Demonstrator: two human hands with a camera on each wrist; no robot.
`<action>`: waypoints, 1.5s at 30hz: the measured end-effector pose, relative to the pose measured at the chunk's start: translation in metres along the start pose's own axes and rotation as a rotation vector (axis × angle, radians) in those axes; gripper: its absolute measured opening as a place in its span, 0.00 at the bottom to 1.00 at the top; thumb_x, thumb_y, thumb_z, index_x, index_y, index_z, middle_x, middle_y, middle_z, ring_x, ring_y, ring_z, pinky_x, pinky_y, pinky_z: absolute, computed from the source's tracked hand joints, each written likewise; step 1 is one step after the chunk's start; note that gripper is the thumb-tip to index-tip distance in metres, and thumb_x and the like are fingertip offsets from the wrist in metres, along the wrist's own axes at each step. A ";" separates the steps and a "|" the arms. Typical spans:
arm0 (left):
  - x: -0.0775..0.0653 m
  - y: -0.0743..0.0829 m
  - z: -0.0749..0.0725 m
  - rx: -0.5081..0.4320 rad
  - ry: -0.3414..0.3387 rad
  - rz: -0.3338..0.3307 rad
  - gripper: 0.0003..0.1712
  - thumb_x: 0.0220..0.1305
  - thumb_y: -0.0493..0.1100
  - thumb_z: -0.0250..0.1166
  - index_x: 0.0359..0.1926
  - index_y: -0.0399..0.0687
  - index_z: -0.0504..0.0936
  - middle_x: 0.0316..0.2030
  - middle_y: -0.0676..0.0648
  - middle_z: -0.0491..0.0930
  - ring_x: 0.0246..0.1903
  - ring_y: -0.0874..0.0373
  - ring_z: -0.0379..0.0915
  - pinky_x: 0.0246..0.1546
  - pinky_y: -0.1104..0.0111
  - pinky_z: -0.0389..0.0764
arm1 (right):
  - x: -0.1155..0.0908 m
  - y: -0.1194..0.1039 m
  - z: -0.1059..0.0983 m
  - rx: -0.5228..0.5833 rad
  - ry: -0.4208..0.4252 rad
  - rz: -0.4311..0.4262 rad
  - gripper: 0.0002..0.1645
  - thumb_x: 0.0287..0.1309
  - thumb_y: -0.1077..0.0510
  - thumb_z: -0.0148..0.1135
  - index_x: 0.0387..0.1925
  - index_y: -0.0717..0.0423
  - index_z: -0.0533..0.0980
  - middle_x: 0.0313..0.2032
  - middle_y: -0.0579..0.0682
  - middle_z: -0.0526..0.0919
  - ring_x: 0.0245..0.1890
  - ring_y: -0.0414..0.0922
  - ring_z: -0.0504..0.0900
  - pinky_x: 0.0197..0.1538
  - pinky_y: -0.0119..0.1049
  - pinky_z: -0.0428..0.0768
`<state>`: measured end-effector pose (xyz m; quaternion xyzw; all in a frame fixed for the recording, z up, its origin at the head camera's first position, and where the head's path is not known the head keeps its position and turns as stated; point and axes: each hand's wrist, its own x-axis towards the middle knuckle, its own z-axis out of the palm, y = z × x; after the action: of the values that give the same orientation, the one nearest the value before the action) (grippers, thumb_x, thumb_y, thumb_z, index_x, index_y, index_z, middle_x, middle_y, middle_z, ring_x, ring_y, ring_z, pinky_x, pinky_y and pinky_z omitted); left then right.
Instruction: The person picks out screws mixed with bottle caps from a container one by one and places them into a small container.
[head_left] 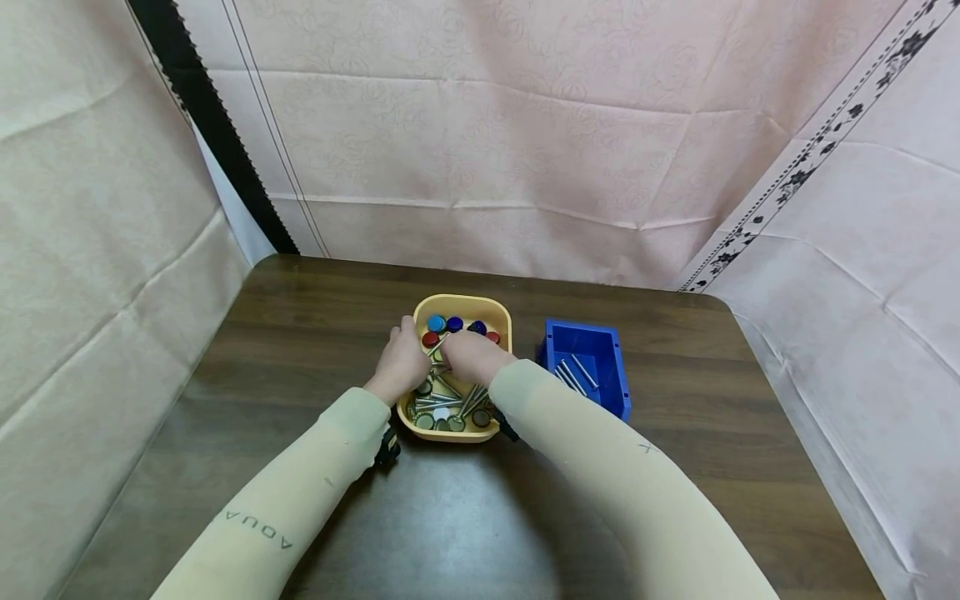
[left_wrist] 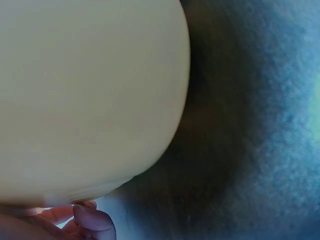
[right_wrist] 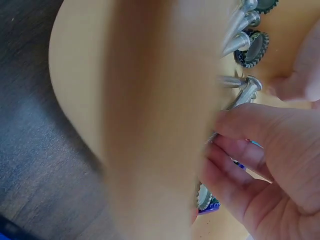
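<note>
A yellow plastic tray (head_left: 462, 298) stands on the table with bottle caps (head_left: 423, 421) and metal bolts (head_left: 471, 400) mixed inside. My left hand (head_left: 401, 364) is at the tray's left rim; in the left wrist view its thumb and fingers (left_wrist: 95, 220) grip the edge beside the tall outer wall. Reaching in from the right, my right hand (head_left: 474, 357) pinches a bolt (right_wrist: 242, 95) between thumb and fingers, just inside the tray. A blurred stretch of tray wall covers part of those fingertips in the right wrist view.
To the right of the tray sits a blue plastic bin (head_left: 624, 392) with several bolts (head_left: 585, 371) lying in it, partly behind my right sleeve. Blue and red caps (head_left: 454, 323) lie toward the tray's far end. Patterned cloth (head_left: 480, 158) hangs behind the brown wooden table (head_left: 315, 317).
</note>
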<state>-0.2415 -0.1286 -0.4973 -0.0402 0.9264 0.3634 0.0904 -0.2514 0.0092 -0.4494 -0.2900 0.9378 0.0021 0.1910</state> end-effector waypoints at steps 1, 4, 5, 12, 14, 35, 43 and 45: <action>0.000 0.000 0.000 0.001 0.000 0.000 0.44 0.55 0.30 0.59 0.70 0.39 0.49 0.51 0.34 0.64 0.42 0.43 0.70 0.45 0.53 0.75 | 0.000 0.001 0.000 0.003 0.001 0.001 0.04 0.62 0.61 0.62 0.32 0.53 0.81 0.24 0.44 0.78 0.26 0.43 0.74 0.34 0.33 0.74; -0.002 0.001 -0.001 -0.001 -0.003 -0.002 0.44 0.55 0.30 0.59 0.70 0.39 0.48 0.52 0.34 0.63 0.43 0.43 0.70 0.46 0.53 0.75 | -0.002 0.005 0.001 0.021 0.004 0.007 0.05 0.60 0.64 0.62 0.30 0.53 0.80 0.24 0.44 0.77 0.26 0.43 0.74 0.33 0.33 0.73; -0.002 0.002 -0.001 -0.001 -0.002 -0.003 0.44 0.55 0.30 0.59 0.70 0.39 0.48 0.52 0.34 0.63 0.43 0.43 0.70 0.46 0.53 0.75 | -0.002 0.006 0.001 0.021 0.005 0.010 0.06 0.60 0.64 0.61 0.29 0.52 0.79 0.25 0.44 0.77 0.27 0.43 0.73 0.33 0.33 0.73; -0.001 0.003 -0.001 -0.005 -0.006 -0.021 0.44 0.55 0.30 0.59 0.70 0.40 0.49 0.52 0.34 0.63 0.42 0.43 0.70 0.45 0.54 0.75 | -0.005 0.011 -0.001 0.008 0.002 0.026 0.07 0.62 0.65 0.59 0.28 0.52 0.75 0.25 0.45 0.74 0.27 0.43 0.71 0.32 0.33 0.70; -0.001 0.002 -0.001 -0.008 -0.009 -0.024 0.44 0.55 0.30 0.59 0.70 0.40 0.49 0.52 0.34 0.63 0.43 0.43 0.70 0.45 0.54 0.75 | -0.006 0.012 -0.001 0.007 0.003 0.030 0.07 0.62 0.64 0.59 0.28 0.53 0.75 0.25 0.45 0.74 0.28 0.43 0.71 0.33 0.33 0.71; -0.001 0.000 0.001 -0.028 -0.021 -0.018 0.46 0.58 0.32 0.60 0.73 0.41 0.45 0.56 0.33 0.62 0.47 0.42 0.69 0.50 0.50 0.73 | -0.031 0.029 -0.019 0.141 0.076 0.067 0.08 0.60 0.62 0.61 0.42 0.56 0.78 0.31 0.46 0.77 0.32 0.43 0.74 0.37 0.34 0.74; -0.002 0.002 0.001 -0.033 -0.015 -0.021 0.46 0.57 0.31 0.59 0.72 0.41 0.46 0.55 0.33 0.62 0.46 0.42 0.69 0.49 0.50 0.74 | -0.046 0.036 -0.030 0.198 0.163 0.044 0.02 0.62 0.63 0.60 0.36 0.57 0.75 0.31 0.47 0.76 0.30 0.43 0.73 0.35 0.35 0.73; -0.002 0.002 0.001 -0.034 -0.014 -0.023 0.45 0.57 0.31 0.59 0.71 0.41 0.47 0.55 0.33 0.62 0.46 0.42 0.69 0.48 0.51 0.74 | -0.050 0.039 -0.032 0.200 0.187 0.033 0.01 0.62 0.62 0.59 0.35 0.56 0.74 0.30 0.47 0.75 0.29 0.43 0.73 0.35 0.35 0.72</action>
<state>-0.2395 -0.1263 -0.4959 -0.0497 0.9188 0.3785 0.1005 -0.2456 0.0654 -0.4060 -0.2529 0.9517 -0.1151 0.1303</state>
